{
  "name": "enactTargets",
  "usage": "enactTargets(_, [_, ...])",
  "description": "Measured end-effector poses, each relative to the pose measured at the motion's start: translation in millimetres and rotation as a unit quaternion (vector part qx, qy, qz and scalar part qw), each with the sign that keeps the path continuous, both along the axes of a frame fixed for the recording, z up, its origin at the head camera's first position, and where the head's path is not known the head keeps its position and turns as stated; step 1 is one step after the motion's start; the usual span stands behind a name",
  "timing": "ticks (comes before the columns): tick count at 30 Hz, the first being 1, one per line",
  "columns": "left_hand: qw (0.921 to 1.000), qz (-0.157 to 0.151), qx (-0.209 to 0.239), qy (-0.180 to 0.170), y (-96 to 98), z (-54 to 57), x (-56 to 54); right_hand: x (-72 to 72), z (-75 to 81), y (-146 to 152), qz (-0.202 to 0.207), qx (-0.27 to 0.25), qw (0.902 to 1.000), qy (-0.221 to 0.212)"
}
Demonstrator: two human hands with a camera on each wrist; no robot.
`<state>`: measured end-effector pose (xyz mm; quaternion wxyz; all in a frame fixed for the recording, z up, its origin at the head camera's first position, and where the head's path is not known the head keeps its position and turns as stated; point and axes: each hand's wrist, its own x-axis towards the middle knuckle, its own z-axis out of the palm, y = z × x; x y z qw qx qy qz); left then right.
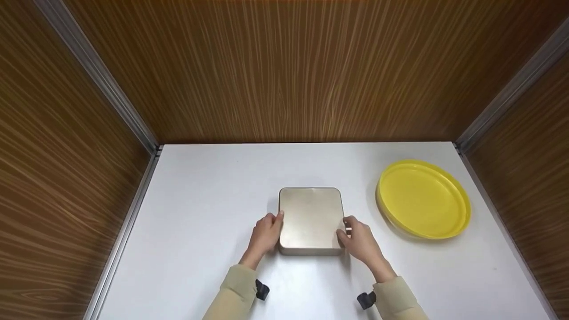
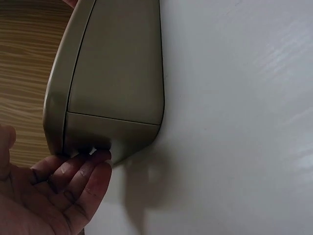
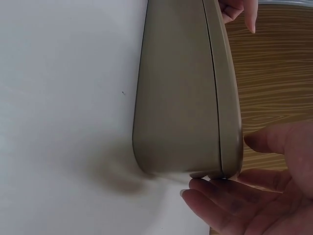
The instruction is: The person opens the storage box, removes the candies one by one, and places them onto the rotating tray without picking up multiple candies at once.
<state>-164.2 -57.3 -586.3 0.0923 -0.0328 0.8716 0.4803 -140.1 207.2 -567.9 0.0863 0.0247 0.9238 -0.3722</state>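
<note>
A flat, square metal tin box [image 1: 311,218] with rounded corners and a closed lid lies on the white table. My left hand [image 1: 265,233] grips its left side, the thumb at the lid's edge. Opposite it, my right hand [image 1: 361,242] holds the right side, with its thumb near the lid's rim. The left wrist view shows fingertips [image 2: 100,176] against the tin's side, close to the seam below the lid. In the right wrist view the fingers [image 3: 210,200] touch the tin [image 3: 176,88] at its lid edge. The tin's far side is hidden.
A round yellow tray-like lid or dish [image 1: 424,200] with a raised rim sits to the right of the tin. Wood-patterned panels [image 1: 284,71] enclose the white table [image 1: 200,191] at the back and both sides, with metal rails at the corners.
</note>
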Motion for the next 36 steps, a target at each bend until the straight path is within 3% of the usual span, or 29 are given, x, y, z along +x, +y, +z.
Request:
enactTargets(10, [0.9997,-0.008,-0.018,0.018,-0.1,-2.0,5.9,1.5,-0.2,7,0.012,0.015,0.9998,-0.004])
enactTargets(14, [0.9991,-0.017,-0.024,0.031,-0.3,-2.8,11.2,0.2,3.7,10,0.015,0.031,0.9989,0.033])
enactTargets(22, [0.9987,-0.048,-0.012,0.012,0.0,-6.4,21.5,-15.5,18.8,0,0.032,0.068,0.992,0.101])
enactTargets(31, [0.9954,-0.084,0.016,0.043,1.3,-18.9,28.8,-40.8,25.8,-31,0.087,0.094,0.9819,0.14])
enactTargets(36, [0.9924,-0.103,0.029,0.061,4.5,-25.8,29.0,-52.0,25.4,-44,0.152,0.122,0.966,0.17])
